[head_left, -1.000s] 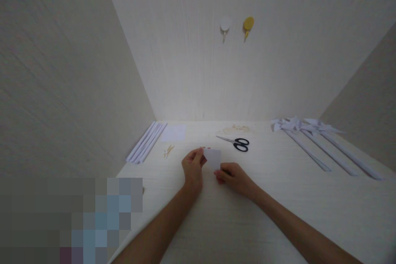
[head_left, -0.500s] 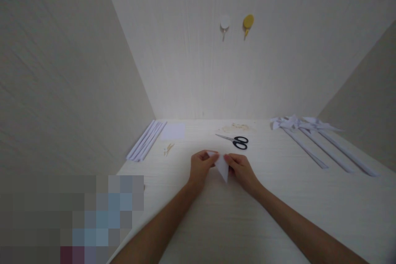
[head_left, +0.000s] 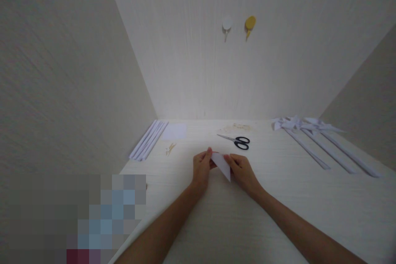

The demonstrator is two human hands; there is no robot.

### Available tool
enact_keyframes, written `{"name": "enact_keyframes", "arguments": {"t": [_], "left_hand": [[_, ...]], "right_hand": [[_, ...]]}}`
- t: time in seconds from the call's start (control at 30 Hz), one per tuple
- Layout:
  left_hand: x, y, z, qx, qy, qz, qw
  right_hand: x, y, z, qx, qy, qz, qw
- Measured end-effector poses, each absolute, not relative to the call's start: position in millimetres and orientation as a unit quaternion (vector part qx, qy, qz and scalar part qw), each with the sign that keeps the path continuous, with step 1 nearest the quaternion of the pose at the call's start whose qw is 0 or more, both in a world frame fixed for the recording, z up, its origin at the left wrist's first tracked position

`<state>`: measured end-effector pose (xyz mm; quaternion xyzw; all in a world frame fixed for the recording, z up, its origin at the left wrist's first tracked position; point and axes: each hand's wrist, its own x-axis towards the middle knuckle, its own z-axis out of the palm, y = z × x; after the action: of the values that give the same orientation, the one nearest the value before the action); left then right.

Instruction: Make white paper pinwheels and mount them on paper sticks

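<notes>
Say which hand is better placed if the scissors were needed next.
Probably the right hand: it is nearer the black handles of the scissors, though, like the left hand, it holds the white paper.

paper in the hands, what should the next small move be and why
Probably a firm pinch along the crease with the right hand: the paper looks folded to a point aimed toward the person, the left hand holds its upper left corner, and the right grips its right edge. How sharp the crease is, I cannot tell.
</notes>
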<state>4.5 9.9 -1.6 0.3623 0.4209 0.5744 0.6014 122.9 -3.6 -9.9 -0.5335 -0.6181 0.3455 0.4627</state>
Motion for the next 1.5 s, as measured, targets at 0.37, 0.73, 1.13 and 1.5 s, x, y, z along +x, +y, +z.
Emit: {"name": "enact_keyframes", "arguments": {"t": [0.37, 0.73, 1.13, 1.5], "left_hand": [[-11, 15, 5, 0.538, 0.405, 0.337, 0.658], [-9, 14, -5, 0.683, 0.410, 0.331, 0.505], [-15, 11, 3, 0.636, 0.458, 0.408, 0.468], [-23, 15, 3, 0.582, 0.460, 0.446, 0.500]], "right_hand": [[145, 8, -13, -0.497, -0.588, 0.378, 0.514], [143, 7, -11, -0.441, -0.716, 0.383, 0.383], [145, 8, -10, -0.495, -0.697, 0.366, 0.369], [152, 7, -6, -0.479, -0.669, 0.395, 0.408]]}}
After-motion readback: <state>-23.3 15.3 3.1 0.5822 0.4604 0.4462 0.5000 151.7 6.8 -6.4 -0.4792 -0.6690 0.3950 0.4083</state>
